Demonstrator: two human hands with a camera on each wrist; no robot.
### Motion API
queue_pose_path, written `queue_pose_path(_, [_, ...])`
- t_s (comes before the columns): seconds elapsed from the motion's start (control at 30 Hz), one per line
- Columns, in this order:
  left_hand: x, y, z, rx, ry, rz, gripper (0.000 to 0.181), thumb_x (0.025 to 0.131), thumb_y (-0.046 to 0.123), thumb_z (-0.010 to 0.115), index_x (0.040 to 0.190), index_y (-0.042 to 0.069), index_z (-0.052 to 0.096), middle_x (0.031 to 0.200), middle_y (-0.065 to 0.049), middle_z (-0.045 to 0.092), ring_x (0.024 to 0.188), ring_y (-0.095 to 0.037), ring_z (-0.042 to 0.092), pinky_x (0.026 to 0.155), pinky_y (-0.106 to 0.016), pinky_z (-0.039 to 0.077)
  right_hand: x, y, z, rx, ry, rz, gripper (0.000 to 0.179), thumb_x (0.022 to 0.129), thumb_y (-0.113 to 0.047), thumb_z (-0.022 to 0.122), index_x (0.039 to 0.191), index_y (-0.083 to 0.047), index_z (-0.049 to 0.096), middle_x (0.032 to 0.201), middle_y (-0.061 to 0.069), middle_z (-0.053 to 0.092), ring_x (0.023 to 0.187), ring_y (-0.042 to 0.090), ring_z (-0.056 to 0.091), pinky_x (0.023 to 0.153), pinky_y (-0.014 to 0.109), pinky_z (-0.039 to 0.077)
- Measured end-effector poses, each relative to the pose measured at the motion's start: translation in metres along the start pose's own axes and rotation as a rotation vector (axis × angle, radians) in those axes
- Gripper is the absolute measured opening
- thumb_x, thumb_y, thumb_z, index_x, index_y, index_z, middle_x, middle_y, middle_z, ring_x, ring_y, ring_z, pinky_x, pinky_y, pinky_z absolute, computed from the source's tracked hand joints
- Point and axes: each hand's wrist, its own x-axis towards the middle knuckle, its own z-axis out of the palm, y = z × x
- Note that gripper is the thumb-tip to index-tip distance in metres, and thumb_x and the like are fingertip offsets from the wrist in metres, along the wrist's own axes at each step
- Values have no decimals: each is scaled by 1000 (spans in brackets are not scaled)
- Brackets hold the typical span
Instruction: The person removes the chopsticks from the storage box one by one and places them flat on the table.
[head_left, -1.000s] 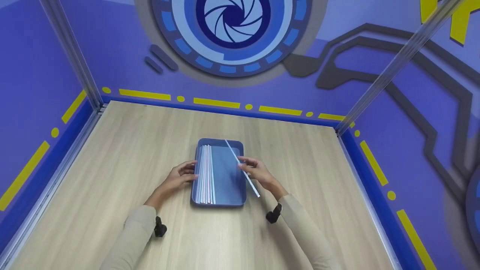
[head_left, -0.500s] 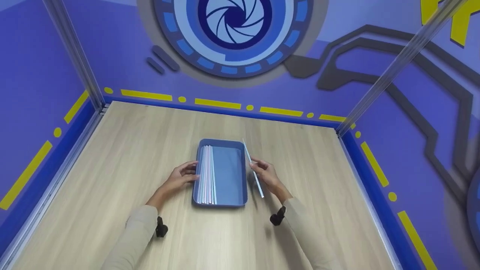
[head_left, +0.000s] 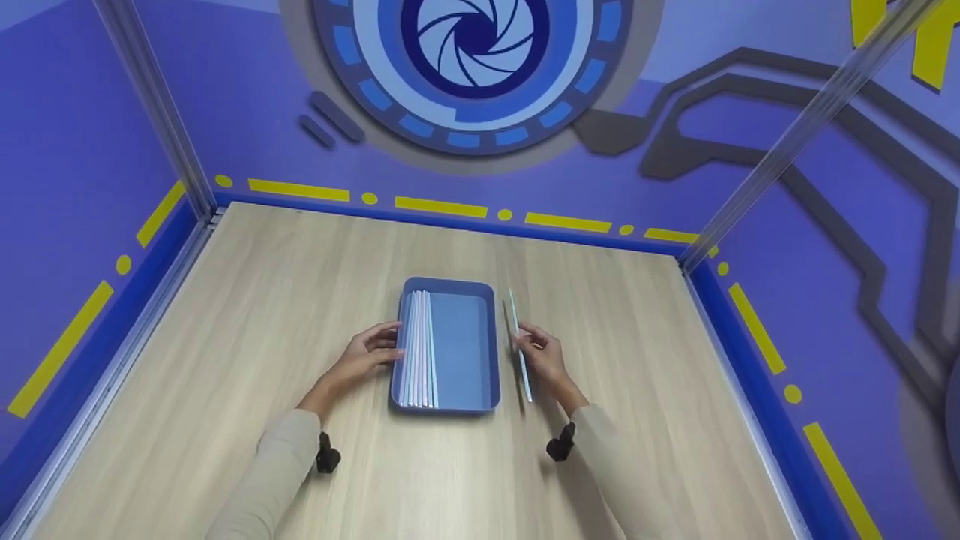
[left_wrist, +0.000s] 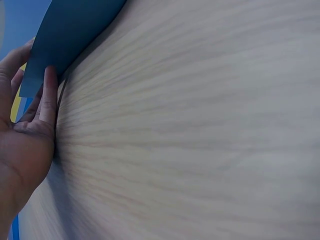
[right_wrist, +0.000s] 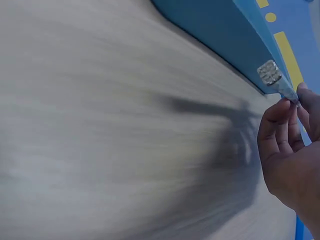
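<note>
A shallow blue-grey tray point(head_left: 444, 410) lies on the wooden table. Several thin pale sticks point(head_left: 418, 352) lie side by side along its left, some pinkish, some bluish. My left hand point(head_left: 367, 352) grips the tray's left wall, its fingertips right at the rim; in the left wrist view, fingers point(left_wrist: 49, 95) show against the outer wall. My right hand point(head_left: 544, 352) pinches one more stick point(head_left: 526, 379) between thumb and fingertips, just right of the tray and close over the table. In the right wrist view, that stick's end point(right_wrist: 270, 73) looks squarish and silvery.
The wooden table point(head_left: 315, 255) runs back to a blue wall point(head_left: 420, 169) with yellow marks. Blue side walls with metal posts stand at left and right. A small black camera point(head_left: 560, 442) hangs at each wrist.
My right hand has moved the stick rightward, from over the tray's right rim to beside it and nearer the table, turning it closer to parallel with the tray. My left hand stays at the tray.
</note>
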Motion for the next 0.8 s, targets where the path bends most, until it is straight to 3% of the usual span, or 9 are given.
queue_pose_path(0.37, [0,0,1,-4,12,-12,65,95,3,70,152,-6,40,143,-34,47,126,-39,55,92,-22,56,-5,17,3,-175,67,-43,36,98,-11,69,131,3,65,100,19,70,77,8,57,60,17,48])
queue_pose_path(0.6, [1,-1,1,18,10,-20,64,95,2,70,152,-4,41,143,-33,47,128,-43,54,93,-23,56,-5,20,8,-241,64,-106,34,95,-7,71,126,5,67,85,13,66,68,8,52,57,15,43])
queue_pose_path(0.8, [2,-2,1,2,7,-20,64,95,2,70,152,-3,42,144,-33,46,126,-42,53,92,-23,57,-3,19,11,-337,68,-138,34,93,-6,73,123,8,67,82,13,68,67,8,52,56,14,42])
